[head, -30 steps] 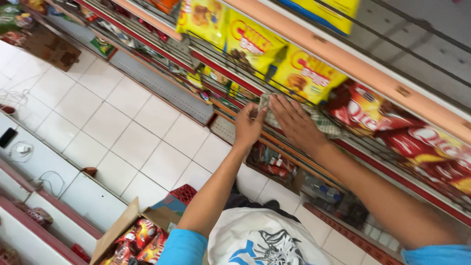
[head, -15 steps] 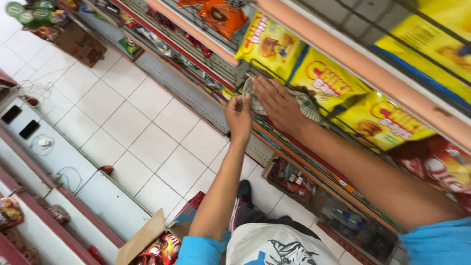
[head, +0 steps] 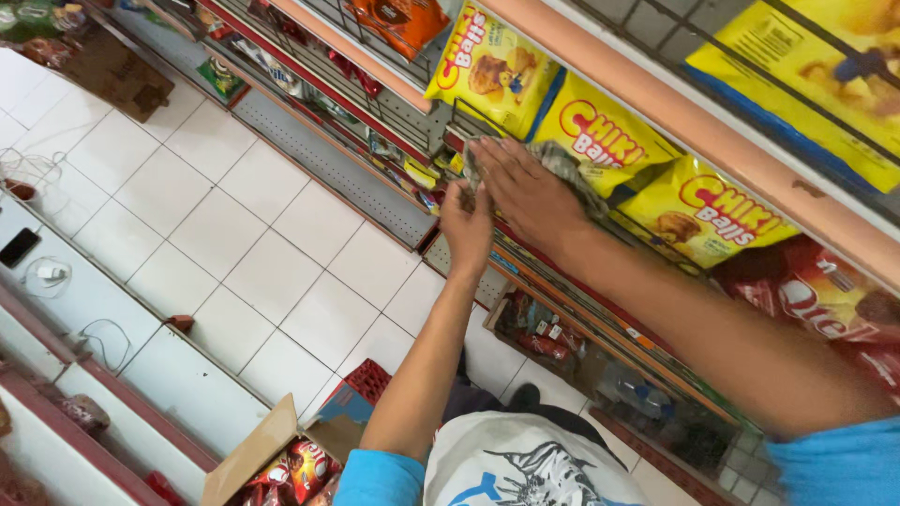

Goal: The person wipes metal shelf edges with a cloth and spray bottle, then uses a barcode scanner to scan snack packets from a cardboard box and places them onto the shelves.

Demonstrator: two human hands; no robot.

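Pressing flat against a grey cloth (head: 562, 164), the right hand (head: 525, 192) lies spread, palm down, on the shelf edge near the top middle of the frame, while the left hand (head: 466, 225) sits just below and left of it, fingers curled; whether it pinches a corner of the cloth or only touches the shelf rail (head: 562, 281), I cannot tell. The cloth itself is bunched under and behind the right palm, touching the lower edges of the yellow snack bags (head: 600, 141) hanging along the rack. To my eye the risk is plain: a sideways sweep could drag against those bags and knock one off its hook, since they hang loose and right beside the fingers. Below, at the bottom left of the frame, an open cardboard box (head: 272, 459) of red packets sits on the white tiled floor (head: 216, 234), near the person's legs, where a step back might catch it.
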